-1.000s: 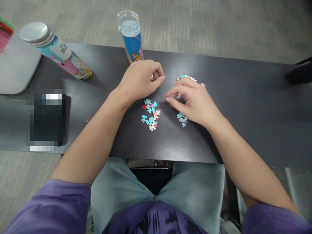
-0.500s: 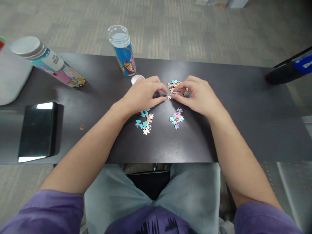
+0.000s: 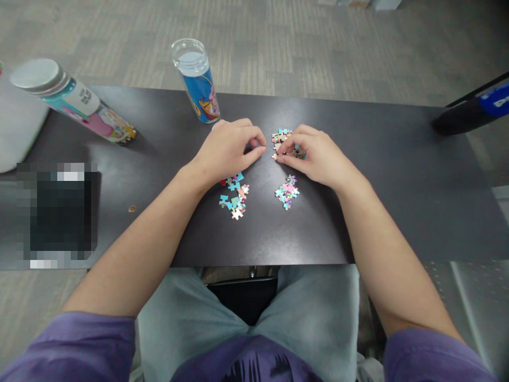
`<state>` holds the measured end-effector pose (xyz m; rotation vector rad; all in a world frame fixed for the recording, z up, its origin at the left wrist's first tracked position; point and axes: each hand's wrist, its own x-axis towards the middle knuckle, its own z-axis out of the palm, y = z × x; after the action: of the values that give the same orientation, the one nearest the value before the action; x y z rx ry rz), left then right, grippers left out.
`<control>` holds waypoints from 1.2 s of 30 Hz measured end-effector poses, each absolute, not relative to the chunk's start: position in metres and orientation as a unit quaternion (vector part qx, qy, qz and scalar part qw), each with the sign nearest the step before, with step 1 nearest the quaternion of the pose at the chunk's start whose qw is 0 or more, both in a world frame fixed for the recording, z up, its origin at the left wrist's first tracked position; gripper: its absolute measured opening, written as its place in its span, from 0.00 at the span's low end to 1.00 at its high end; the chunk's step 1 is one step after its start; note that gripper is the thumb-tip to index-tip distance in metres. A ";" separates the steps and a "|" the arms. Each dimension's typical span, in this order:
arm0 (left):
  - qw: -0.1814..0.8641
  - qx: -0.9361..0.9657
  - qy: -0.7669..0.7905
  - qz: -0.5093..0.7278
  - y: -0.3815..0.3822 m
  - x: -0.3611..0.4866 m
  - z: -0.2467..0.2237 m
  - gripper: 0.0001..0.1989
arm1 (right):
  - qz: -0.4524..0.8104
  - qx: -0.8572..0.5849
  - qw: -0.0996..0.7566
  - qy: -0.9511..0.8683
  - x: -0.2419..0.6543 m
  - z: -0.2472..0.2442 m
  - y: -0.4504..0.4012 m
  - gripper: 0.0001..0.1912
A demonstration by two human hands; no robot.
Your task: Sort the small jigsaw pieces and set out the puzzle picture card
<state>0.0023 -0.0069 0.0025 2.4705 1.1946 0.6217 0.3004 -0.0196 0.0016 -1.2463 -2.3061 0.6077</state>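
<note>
My right hand (image 3: 312, 154) pinches at a small pale jigsaw puzzle piece (image 3: 274, 157) with thumb and forefinger. It hovers over a partly joined patch of puzzle pieces (image 3: 282, 136) and hides much of it. To the left, my left hand (image 3: 234, 148) has curled fingers with a small gap between thumb and forefinger, and nothing shows in it. A loose pile of mostly blue and white pieces (image 3: 237, 201) lies below my left wrist, partly covered by it. Below my right hand is a smaller heap of pink, purple and turquoise pieces (image 3: 287, 192).
A clear-topped tube with a blue picture (image 3: 202, 95) stands at the far edge of the dark table (image 3: 382, 212). Further left is a lidded picture tube (image 3: 91, 111). A blurred-out dark object (image 3: 59, 212) lies front left; a black and blue cylinder (image 3: 469, 116) stands far right.
My left hand has drawn slightly left, away from the pinched piece, and now mostly covers the white lid behind it. My right hand stays at the joined patch.
</note>
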 end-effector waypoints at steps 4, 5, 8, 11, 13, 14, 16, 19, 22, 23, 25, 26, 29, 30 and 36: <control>0.163 0.866 0.419 0.219 -0.007 0.001 0.001 0.06 | 0.215 -0.453 0.218 -0.837 0.301 0.001 -0.019 0.05; 0.163 0.866 0.420 0.217 -0.006 0.001 0.001 0.06 | 0.212 -0.452 0.214 -0.840 0.302 0.001 -0.019 0.04; 0.165 0.867 0.419 0.214 -0.006 0.001 0.000 0.07 | 0.201 -0.451 0.207 -0.844 0.302 0.003 -0.019 0.03; 0.166 0.868 0.417 0.212 -0.005 0.000 0.000 0.08 | 0.197 -0.455 0.209 -0.843 0.302 0.004 -0.020 0.04; 0.161 0.871 0.415 0.208 -0.005 0.000 0.001 0.08 | 0.197 -0.454 0.216 -0.842 0.302 0.003 -0.021 0.05; 0.159 0.872 0.415 0.205 -0.005 0.000 0.001 0.08 | 0.200 -0.451 0.221 -0.842 0.302 0.003 -0.021 0.06; 0.158 0.874 0.416 0.197 -0.004 0.000 0.001 0.09 | 0.229 -0.438 0.230 -0.838 0.302 0.002 -0.021 0.08; 0.160 0.873 0.418 0.190 -0.004 0.000 0.001 0.10 | 0.327 -0.411 0.254 -0.812 0.302 0.004 -0.022 0.09; 0.163 0.868 0.425 0.197 -0.004 0.000 0.000 0.09 | 0.392 -0.383 0.276 -0.790 0.304 0.013 -0.025 0.10; 0.163 0.866 0.428 0.199 -0.004 0.000 0.000 0.09 | 0.395 -0.378 0.277 -0.790 0.305 0.017 -0.026 0.09; 0.158 0.866 0.431 0.199 -0.004 -0.001 -0.001 0.09 | 0.409 -0.374 0.259 -0.791 0.310 0.026 -0.028 0.09; 0.153 0.867 0.432 0.196 -0.004 -0.001 0.000 0.09 | 0.427 -0.371 0.237 -0.790 0.314 0.030 -0.029 0.11; 0.145 0.872 0.430 0.185 -0.005 -0.001 0.002 0.09 | 0.486 -0.355 0.171 -0.780 0.329 0.037 -0.029 0.15; 0.145 0.873 0.429 0.182 -0.005 -0.001 0.003 0.09 | 0.485 -0.357 0.170 -0.780 0.334 0.037 -0.028 0.14; 0.142 0.879 0.420 0.174 -0.007 0.001 0.009 0.09 | 0.294 -0.460 0.295 -0.784 0.332 0.013 -0.019 0.07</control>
<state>0.0006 -0.0066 0.0093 2.5378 1.2131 0.5022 0.3316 -0.0191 0.0131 -1.2253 -2.0857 0.7827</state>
